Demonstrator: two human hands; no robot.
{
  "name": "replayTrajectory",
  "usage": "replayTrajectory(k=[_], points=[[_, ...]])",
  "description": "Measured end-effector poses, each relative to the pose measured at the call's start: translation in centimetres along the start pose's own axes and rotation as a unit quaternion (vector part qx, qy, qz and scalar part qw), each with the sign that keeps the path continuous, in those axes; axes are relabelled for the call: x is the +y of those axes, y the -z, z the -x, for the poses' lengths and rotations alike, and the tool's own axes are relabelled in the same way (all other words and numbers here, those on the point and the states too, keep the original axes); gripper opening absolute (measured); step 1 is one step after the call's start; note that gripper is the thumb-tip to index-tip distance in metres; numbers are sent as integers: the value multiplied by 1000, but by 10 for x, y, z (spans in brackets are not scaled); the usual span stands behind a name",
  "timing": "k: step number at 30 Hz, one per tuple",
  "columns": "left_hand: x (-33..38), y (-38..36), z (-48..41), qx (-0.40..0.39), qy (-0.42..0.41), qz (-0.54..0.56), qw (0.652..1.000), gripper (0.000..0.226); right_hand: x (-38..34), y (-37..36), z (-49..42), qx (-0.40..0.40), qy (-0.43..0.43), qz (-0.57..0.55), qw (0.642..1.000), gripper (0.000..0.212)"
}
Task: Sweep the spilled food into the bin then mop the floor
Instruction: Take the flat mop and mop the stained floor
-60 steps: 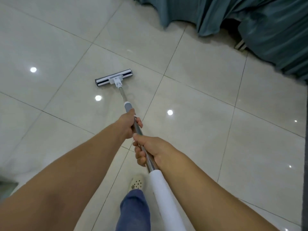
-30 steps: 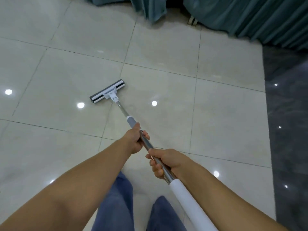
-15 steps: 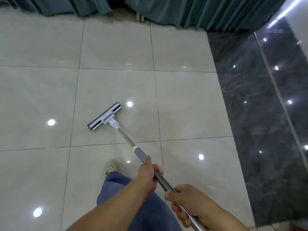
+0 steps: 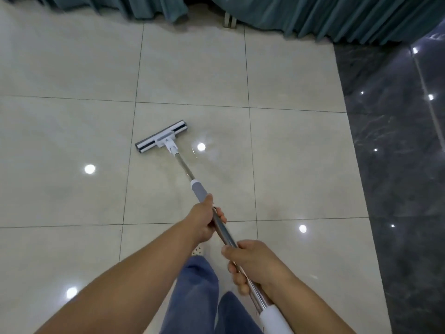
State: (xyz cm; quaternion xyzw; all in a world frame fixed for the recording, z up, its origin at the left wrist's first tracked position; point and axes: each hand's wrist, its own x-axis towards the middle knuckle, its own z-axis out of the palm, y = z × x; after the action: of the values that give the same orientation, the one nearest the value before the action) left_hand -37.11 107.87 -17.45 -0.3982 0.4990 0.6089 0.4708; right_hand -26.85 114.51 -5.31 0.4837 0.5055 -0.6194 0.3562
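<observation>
Mop head (image 4: 160, 137) now lies mid-floor (image 4: 296, 169), shifted right since a second ago, toward the dark right edge. Left hand (image 4: 204, 219) and right hand (image 4: 250, 263) both grip the handle (image 4: 184, 168). Mopping stage, likely; no spilled food visible.

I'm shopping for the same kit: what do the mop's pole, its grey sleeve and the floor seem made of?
The pole looks like polished metal, probably steel: silver and mirror-bright. The grey sleeve looks matte, perhaps foam or rubber. The floor looks like glazed cream tile: glossy, lamp reflections, thin joints.
</observation>
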Motion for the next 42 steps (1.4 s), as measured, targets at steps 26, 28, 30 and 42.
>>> replayTrajectory(k=[26,28,30,42], points=[[44,-19,-47,10,-26,-51,998,34,-22,9,-60,-50,-10,-176,983,17],[1,-24,-29,7,-22,-56,998,34,16,23,-41,-47,-12,-184,982,18],[-47,-29,-12,3,-17,-60,998,35,60,39,-21,-47,-17,-188,981,18],[-383,-71,101,-27,51,-62,996,35,363,163,118,10,-52,-137,989,22]])
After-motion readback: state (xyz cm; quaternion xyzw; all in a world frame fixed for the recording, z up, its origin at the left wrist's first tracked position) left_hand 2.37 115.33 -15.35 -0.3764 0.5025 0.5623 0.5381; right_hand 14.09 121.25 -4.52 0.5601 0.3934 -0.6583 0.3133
